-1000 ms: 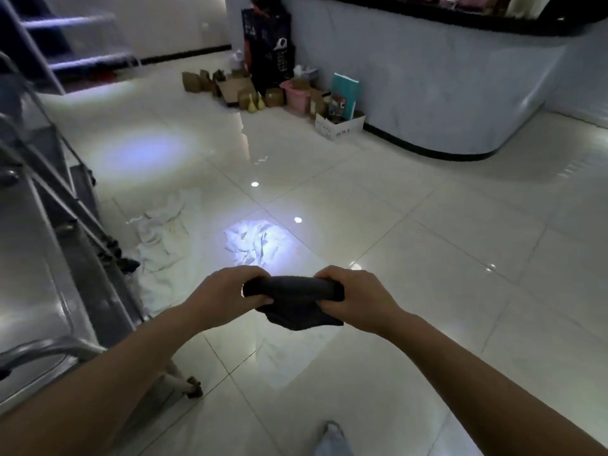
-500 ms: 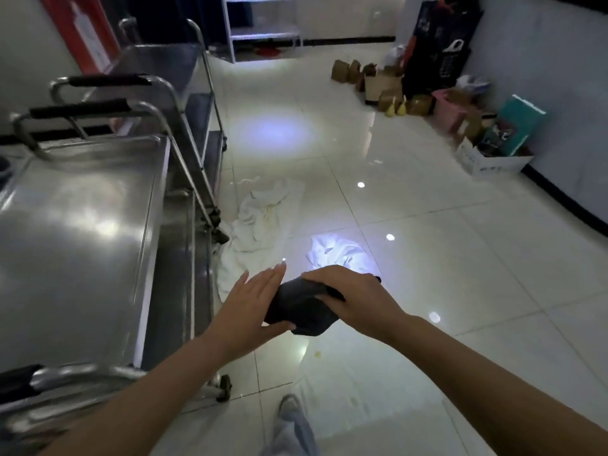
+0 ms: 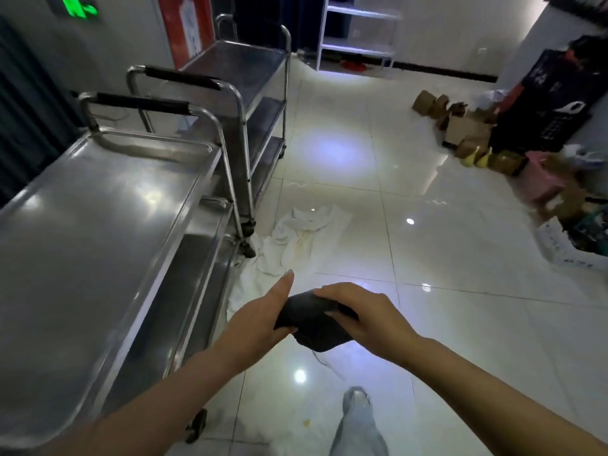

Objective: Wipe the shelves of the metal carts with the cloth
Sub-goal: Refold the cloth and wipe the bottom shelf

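On the left, the near metal cart (image 3: 108, 205) shows a bare, gleaming top shelf (image 3: 82, 232), with lower shelves visible along its right edge; whether any of them has been wiped cannot be told. A second cart (image 3: 243, 80) stands just behind it. Neither is touched by the cloth, so the wiping looks not yet begun here. The left hand (image 3: 263, 317) is open, fingers straight, its palm pressed against the side of the dark cloth (image 3: 316, 327). The right hand (image 3: 365, 320) curls over the top of that cloth, gripping it. The cloth is held above the floor (image 3: 460, 258), right of the near cart's edge. A white towel (image 3: 296, 238) lies on the floor beyond.
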A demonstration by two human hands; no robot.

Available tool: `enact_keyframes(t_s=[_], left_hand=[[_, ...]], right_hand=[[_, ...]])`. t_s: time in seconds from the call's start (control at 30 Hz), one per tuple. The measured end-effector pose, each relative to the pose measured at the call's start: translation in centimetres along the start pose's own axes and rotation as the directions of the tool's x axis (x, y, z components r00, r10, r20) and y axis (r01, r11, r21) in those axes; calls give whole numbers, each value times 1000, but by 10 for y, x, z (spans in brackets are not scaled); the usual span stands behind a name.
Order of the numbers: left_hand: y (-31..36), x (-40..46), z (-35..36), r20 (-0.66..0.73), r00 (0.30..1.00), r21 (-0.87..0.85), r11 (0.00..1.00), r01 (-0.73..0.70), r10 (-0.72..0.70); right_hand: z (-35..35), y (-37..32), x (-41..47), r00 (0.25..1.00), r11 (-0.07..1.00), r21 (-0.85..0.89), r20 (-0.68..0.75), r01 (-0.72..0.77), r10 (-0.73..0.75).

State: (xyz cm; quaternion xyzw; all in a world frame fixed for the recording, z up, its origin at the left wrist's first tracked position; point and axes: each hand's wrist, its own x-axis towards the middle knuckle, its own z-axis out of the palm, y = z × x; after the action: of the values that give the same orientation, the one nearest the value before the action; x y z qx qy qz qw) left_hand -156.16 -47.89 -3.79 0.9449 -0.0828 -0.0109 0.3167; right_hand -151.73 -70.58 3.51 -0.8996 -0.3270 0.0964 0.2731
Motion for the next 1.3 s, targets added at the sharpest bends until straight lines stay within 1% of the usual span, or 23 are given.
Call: enact_keyframes(t_s=[0.07,0.13,0.2,0.23,0.27,0.37,0.43,0.53,0.63,0.67,0.7,0.73,0.77,0.8,0.87,0.97,1.07,1.13,1.2,1.3], left_hand=[[0,25,4,-27,999,9,1000,24,-24],[2,51,7,-54,997,20,998,63,-62],[9,71,4,-105,982,61,985,164,-157],[15,80,2,-125,972,100,972,211,-198],[21,87,-1,-140,968,154,961,230,-209],[28,101,-9,-190,971,407,888,214,-147],[26,104,-9,-211,957,446,852,275,-198],[20,101,-8,-236,921,425,820,384,-309],[1,96,-10,-263,889,482,747,458,-375],[-6,95,-11,-257,881,465,749,472,-396],[-15,94,-11,-244,875,441,755,485,-419],[-24,95,-12,-202,859,419,751,510,-470],[-34,94,-11,-200,840,412,735,539,-504],[-42,96,-10,-211,824,424,710,562,-526],[-55,98,-11,-258,798,411,685,601,-545],[-66,98,-11,-362,728,335,647,684,-582],[-72,99,-2,-395,656,233,621,749,-643],[-78,101,4,-434,593,193,573,797,-678],[-83,101,14,-462,511,150,504,850,-724],[-87,99,34,-445,342,110,329,938,-827]], right_hand=[[-7,24,30,995,996,-7,55,87,-86],[-15,48,62,973,973,-59,70,223,-219],[-24,68,95,945,947,-65,112,315,-307],[-28,78,110,933,940,-36,140,339,-331],[-31,88,123,918,930,-4,164,367,-361],[-35,117,162,839,869,38,245,493,-486],[-30,127,190,781,835,61,321,547,-536],[-12,126,221,727,849,149,455,507,-514],[7,124,248,672,815,176,484,552,-560],[12,122,256,652,795,176,485,580,-583],[18,120,263,644,797,185,498,575,-580],[22,117,270,648,819,204,523,536,-554],[27,115,275,649,846,226,556,483,-519],[33,113,279,642,863,245,585,443,-496],[44,113,291,606,870,248,635,427,-478],[59,111,316,547,858,234,687,457,-479],[74,107,341,513,828,250,685,503,-518],[85,105,357,477,810,269,695,521,-538],[96,108,375,418,774,284,710,566,-567],[117,115,401,309,688,294,730,664,-610]])
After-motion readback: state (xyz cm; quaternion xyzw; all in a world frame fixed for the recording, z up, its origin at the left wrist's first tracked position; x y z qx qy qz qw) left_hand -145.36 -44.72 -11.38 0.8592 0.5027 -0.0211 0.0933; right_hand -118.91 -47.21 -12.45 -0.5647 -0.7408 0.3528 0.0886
